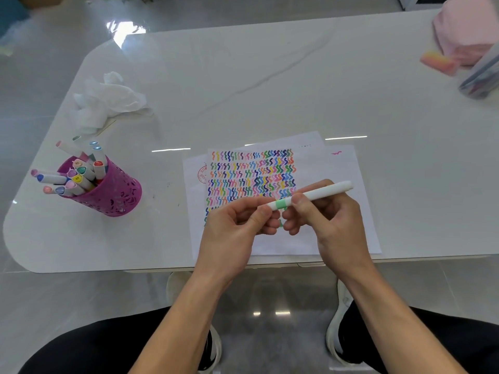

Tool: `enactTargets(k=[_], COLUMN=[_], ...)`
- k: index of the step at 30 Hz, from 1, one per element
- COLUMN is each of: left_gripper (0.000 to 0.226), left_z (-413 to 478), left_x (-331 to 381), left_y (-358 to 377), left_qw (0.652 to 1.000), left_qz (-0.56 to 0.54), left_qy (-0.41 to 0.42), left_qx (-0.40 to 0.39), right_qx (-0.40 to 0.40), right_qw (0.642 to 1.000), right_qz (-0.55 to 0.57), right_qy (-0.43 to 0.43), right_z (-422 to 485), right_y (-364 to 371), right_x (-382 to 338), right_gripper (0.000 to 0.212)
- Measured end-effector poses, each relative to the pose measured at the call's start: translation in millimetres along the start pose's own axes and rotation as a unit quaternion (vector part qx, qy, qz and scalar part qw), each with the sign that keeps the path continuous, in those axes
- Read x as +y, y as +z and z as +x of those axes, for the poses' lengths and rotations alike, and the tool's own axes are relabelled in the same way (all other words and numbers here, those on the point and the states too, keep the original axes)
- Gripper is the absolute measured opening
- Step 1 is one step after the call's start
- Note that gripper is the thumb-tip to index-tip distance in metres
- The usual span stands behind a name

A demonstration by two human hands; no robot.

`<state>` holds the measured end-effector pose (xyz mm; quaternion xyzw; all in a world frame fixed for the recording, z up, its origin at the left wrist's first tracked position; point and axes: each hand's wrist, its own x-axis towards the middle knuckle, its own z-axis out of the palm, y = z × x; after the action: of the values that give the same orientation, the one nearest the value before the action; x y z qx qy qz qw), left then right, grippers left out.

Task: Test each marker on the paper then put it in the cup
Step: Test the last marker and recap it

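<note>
A white marker (321, 192) with a green band lies slantwise between both hands, above the paper (318, 238). My right hand (329, 220) grips its barrel. My left hand (237, 225) pinches the end beyond the green band, where the cap sits. The paper is covered with rows of coloured squiggles. A purple perforated cup (113, 193) stands at the left of the table with several markers in it, caps up.
Crumpled white tissue (108, 98) lies behind the cup. At the far right are a pink bag (467, 31), a pink-orange eraser-like block (438, 62) and a clear case of pens (480, 76). The table's front edge (405, 259) runs just below the paper.
</note>
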<state>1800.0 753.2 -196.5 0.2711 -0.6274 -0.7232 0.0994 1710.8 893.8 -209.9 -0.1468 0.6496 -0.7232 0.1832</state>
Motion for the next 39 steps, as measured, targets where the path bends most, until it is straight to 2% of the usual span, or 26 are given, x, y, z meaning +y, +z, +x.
enactTargets(k=[17, 22, 24, 28, 32, 36, 39], left_gripper=[0.015, 0.010, 0.007, 0.006, 0.014, 0.017, 0.016], left_z=[-3, -1, 0, 3, 6, 5, -1], left_x=[-2, 5, 10, 20, 37, 53, 65], left_y=[-2, -6, -10, -24, -48, -69, -79], left_qw=[0.998, 0.997, 0.996, 0.991, 0.973, 0.938, 0.900], left_qz=[0.046, 0.050, 0.056, 0.011, -0.014, 0.030, 0.091], left_qy=[0.040, 0.049, 0.068, 0.104, 0.153, 0.227, 0.285], left_qx=[0.022, 0.007, 0.015, 0.089, 0.172, 0.260, 0.317], right_qx=[-0.038, -0.050, -0.048, -0.007, 0.035, 0.032, 0.016], right_qw=[0.997, 0.995, 0.996, 0.997, 0.983, 0.969, 0.955], right_qz=[0.060, 0.070, 0.039, -0.052, -0.178, -0.246, -0.296], right_qy=[0.039, 0.054, 0.062, 0.053, 0.021, 0.003, -0.023], right_z=[-4, -2, -1, 1, 6, 6, 3], right_y=[4, 4, 5, 4, -6, -6, -4], right_x=[7, 4, 4, 11, 22, 33, 37], right_gripper=[0.018, 0.030, 0.033, 0.033, 0.020, 0.007, 0.005])
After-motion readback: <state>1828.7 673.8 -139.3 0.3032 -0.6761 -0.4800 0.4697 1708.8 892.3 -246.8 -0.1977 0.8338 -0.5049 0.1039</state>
